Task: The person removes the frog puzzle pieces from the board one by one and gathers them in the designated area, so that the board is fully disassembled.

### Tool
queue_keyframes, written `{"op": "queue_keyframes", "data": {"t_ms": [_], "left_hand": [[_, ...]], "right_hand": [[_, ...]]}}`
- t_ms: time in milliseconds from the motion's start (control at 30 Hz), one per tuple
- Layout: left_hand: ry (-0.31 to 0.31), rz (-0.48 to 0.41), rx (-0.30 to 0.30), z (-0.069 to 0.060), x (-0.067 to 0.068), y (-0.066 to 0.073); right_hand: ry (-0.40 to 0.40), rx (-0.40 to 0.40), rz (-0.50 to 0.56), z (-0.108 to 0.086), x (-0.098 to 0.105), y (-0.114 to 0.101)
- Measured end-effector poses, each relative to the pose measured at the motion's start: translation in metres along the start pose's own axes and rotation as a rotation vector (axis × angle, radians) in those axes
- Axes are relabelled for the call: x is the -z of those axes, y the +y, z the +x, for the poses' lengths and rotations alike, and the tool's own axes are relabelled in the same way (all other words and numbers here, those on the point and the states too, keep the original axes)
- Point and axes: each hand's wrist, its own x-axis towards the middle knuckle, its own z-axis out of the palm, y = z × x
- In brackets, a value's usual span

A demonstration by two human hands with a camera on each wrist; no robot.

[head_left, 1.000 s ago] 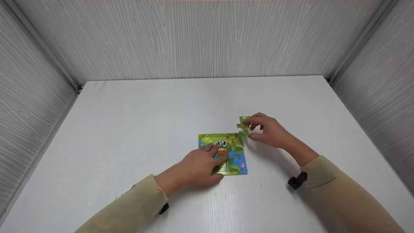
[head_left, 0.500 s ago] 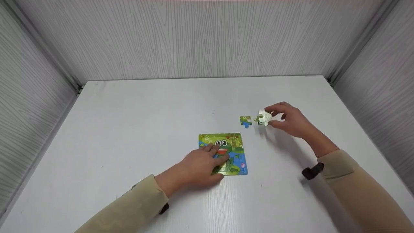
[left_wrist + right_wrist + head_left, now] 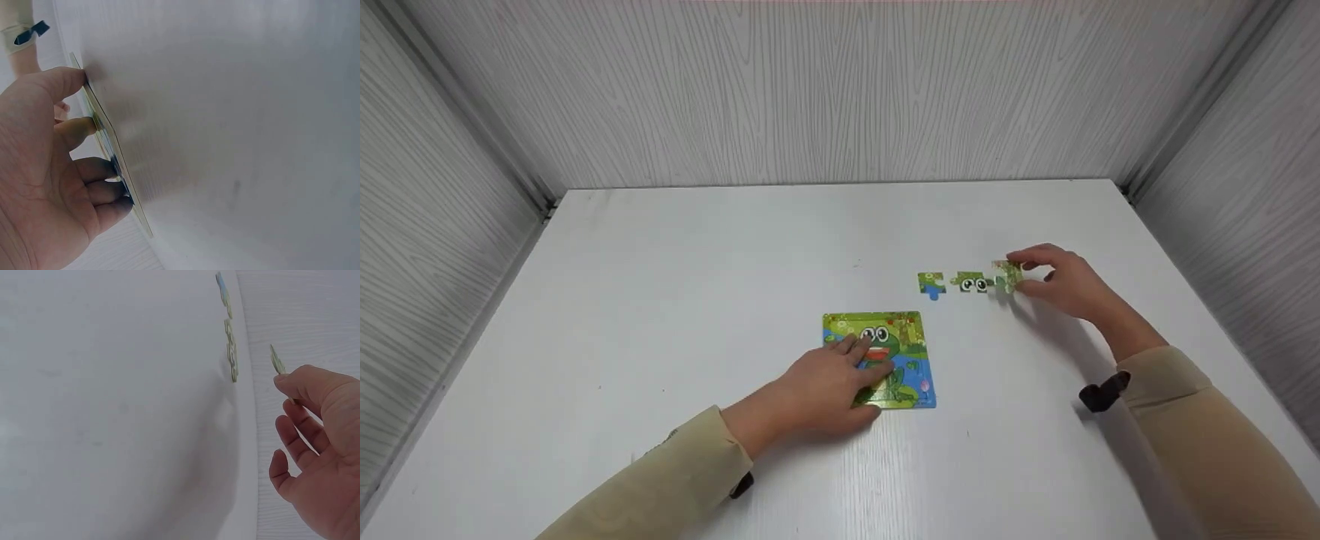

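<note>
A square frog puzzle [image 3: 919, 375] lies on the white table in the head view. My left hand [image 3: 825, 386] rests on its left part, fingers spread over the picture and covering some of it. In the left wrist view the thumb touches the board's edge [image 3: 115, 138]. To the right, my right hand [image 3: 1065, 283] pinches a green puzzle piece [image 3: 1005, 276] between thumb and fingers; the right wrist view shows this piece [image 3: 275, 359] raised above the table. Left of it lie a piece with the frog's eyes [image 3: 973, 281] and a green-blue corner piece [image 3: 931, 283], slightly apart.
The white table [image 3: 720, 255] surrounds the puzzle and the loose pieces. A grey wood-grain panel [image 3: 840, 97] stands behind it, with side panels at left and right.
My right hand has moved right from the puzzle's upper right corner, carrying pieces. The eyes piece has been let go beside the corner piece. My left hand has stayed put.
</note>
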Motion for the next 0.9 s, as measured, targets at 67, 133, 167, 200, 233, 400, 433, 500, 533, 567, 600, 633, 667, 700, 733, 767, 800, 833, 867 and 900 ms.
{"op": "queue_keyframes", "data": {"t_ms": [67,133,167,200,233,400,433,500,533,567,600,633,667,700,733,767,800,833,867,900], "left_hand": [[-0.001,-0.003,0.001,0.000,-0.001,0.000],[-0.004,-0.004,0.002,0.001,-0.001,0.000],[-0.004,-0.004,0.002,0.001,-0.002,0.000],[-0.005,-0.004,0.002,0.001,-0.001,0.000],[-0.006,-0.005,0.003,0.000,-0.001,0.000],[-0.008,-0.002,0.005,0.000,0.000,0.000],[-0.008,-0.002,0.006,0.000,0.000,0.000],[-0.009,-0.001,0.008,0.000,0.000,0.001],[-0.011,-0.003,0.010,0.000,0.000,0.001],[-0.012,-0.003,0.010,0.000,0.000,0.001],[-0.012,-0.003,0.011,0.000,0.000,0.001],[-0.013,-0.004,0.011,0.000,0.001,0.001],[-0.013,-0.003,0.009,-0.001,0.001,0.001],[-0.013,-0.002,0.009,-0.001,0.001,0.001],[-0.012,-0.001,0.009,-0.001,0.001,0.001],[-0.011,-0.001,0.008,-0.001,0.001,0.001],[-0.010,-0.001,0.008,-0.001,0.001,0.001],[-0.008,0.000,0.008,-0.001,0.001,0.001],[-0.006,-0.004,0.009,-0.001,0.001,0.000],[-0.005,-0.008,0.010,-0.001,0.001,0.000]], "right_hand": [[-0.007,-0.018,-0.001,0.000,0.001,0.005],[-0.013,-0.034,0.001,0.000,0.001,0.009],[-0.016,-0.046,0.006,0.001,0.001,0.011],[-0.020,-0.054,0.009,0.001,0.001,0.012],[-0.023,-0.064,0.012,0.001,0.001,0.014],[-0.033,-0.105,0.016,0.002,0.001,0.018],[-0.032,-0.113,0.013,0.002,0.001,0.019],[-0.031,-0.131,0.016,0.003,0.000,0.021],[-0.033,-0.139,0.017,0.003,0.000,0.022],[-0.034,-0.148,0.022,0.004,0.000,0.023],[-0.036,-0.160,0.026,0.004,0.000,0.024],[-0.039,-0.169,0.033,0.005,-0.001,0.026],[-0.043,-0.177,0.039,0.005,-0.001,0.027],[-0.049,-0.182,0.041,0.005,-0.001,0.029],[-0.054,-0.186,0.047,0.006,-0.002,0.030],[-0.055,-0.194,0.054,0.006,-0.002,0.032],[-0.058,-0.199,0.058,0.006,-0.002,0.033],[-0.061,-0.201,0.060,0.006,-0.002,0.034],[-0.065,-0.204,0.071,0.006,-0.002,0.034],[-0.067,-0.205,0.078,0.006,-0.002,0.035]]}}
